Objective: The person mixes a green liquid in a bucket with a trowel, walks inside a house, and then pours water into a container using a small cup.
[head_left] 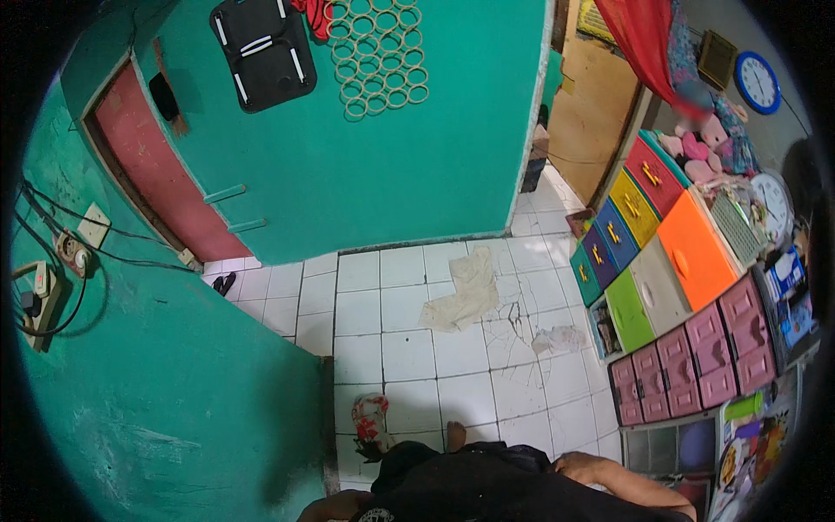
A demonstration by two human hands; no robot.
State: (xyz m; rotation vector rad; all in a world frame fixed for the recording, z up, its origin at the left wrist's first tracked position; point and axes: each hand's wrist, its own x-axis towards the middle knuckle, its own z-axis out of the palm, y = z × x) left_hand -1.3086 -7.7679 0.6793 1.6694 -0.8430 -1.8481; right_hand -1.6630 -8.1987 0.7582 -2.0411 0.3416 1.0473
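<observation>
At the lower right my right hand (574, 467) rests against the dark clothing (496, 483) at my side. Its fingers are mostly hidden there, so whether they grip the cloth does not show. Part of my left arm (337, 505) shows at the bottom edge; the left hand itself is out of sight. On the white tiles by my bare foot (455, 435) lies a crumpled red-and-white cloth (370, 416). Farther ahead a beige cloth (465, 291) is spread flat, and a smaller greyish cloth (558, 339) lies to its right.
Along the right stand a multicoloured drawer unit (639, 204) and a pink drawer cabinet (696, 352). A green wall (417, 174) closes off the far side. Near left, another green wall (174, 391) carries sockets and cables (74, 252). Black sandals (224, 284) lie near a pink door (161, 165).
</observation>
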